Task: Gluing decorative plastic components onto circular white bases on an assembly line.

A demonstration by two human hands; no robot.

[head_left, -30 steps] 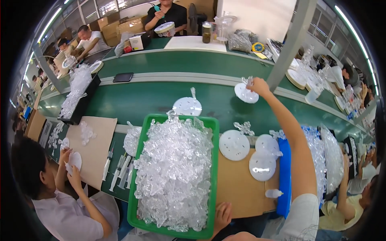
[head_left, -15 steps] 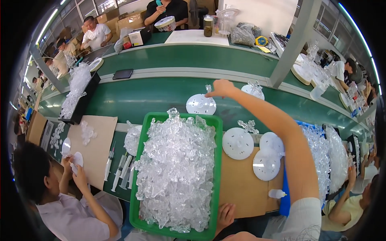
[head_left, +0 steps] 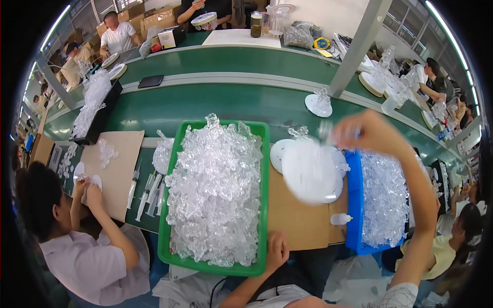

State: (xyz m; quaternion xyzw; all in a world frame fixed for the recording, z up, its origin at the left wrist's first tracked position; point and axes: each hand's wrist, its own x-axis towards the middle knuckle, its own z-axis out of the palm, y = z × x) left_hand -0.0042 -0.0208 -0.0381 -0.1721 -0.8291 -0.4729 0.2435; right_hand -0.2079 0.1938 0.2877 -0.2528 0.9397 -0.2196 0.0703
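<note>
My right hand (head_left: 371,132) is raised over the right of the bench, closed on the clear plastic piece of a white disc (head_left: 309,177). The disc hangs tilted below the hand, blurred by motion. Behind it, partly hidden, lie more white discs (head_left: 279,155) on brown cardboard (head_left: 295,226). My left hand (head_left: 278,250) rests with curled fingers beside the near right corner of a green tray (head_left: 264,205). Whatever it may hold is hidden. Clear moulded plastic pieces (head_left: 215,195) are heaped in that tray.
A blue bin (head_left: 354,226) of clear pieces stands at the right, beside a small white bottle (head_left: 339,219). Syringes (head_left: 144,197) lie left of the tray. A disc with clear pieces (head_left: 319,104) sits farther back. A co-worker (head_left: 87,246) works at the left.
My right hand has lifted the white disc off the far green surface and brought it right and nearer, above the cardboard. The view has shifted, showing more of the blue bin.
</note>
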